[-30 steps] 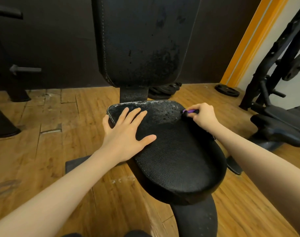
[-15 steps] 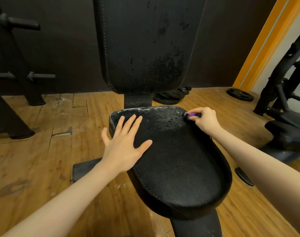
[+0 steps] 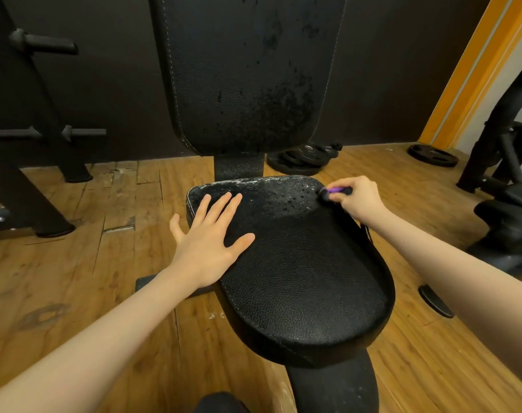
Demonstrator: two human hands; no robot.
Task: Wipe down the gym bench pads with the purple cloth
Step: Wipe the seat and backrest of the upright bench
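Compared with a second ago, the view tips upward and pulls back a touch: more of the tall back pad (image 3: pixel 248 76) fills the top, and the rack pegs (image 3: pixel 45 44) at far left come into sight, while both hands keep almost the same spots on the seat. Starting at the left, the black rack frame (image 3: pixel 24 186) stands on the worn wooden floor (image 3: pixel 84 248). Next, the left hand (image 3: pixel 209 242) lies palm-down on the left side of the seat pad (image 3: pixel 307 278), fingers straight and spread, thumb out toward the pad's middle, little finger hanging off the stitched left edge; it holds nothing. The forearm runs in from the lower left corner. Ahead of those fingers the rear strip of the seat looks speckled and pale with droplets or residue, whereas the front part looks evenly dark. Behind the bench, stacked weight plates (image 3: pixel 304 159) lie flat on the floor. Over at the seat's far right corner, the right hand (image 3: pixel 358 198) is curled tight, pinching a dark bundle with a sliver of purple cloth (image 3: pixel 334 190) showing between thumb and fingers, pressed against the pad's corner edge. Its forearm comes in from the right edge. Farther right, a single plate (image 3: pixel 432 155) rests on the floor near an orange wall stripe (image 3: pixel 474 70), with another black machine (image 3: pixel 510 180) beside it.
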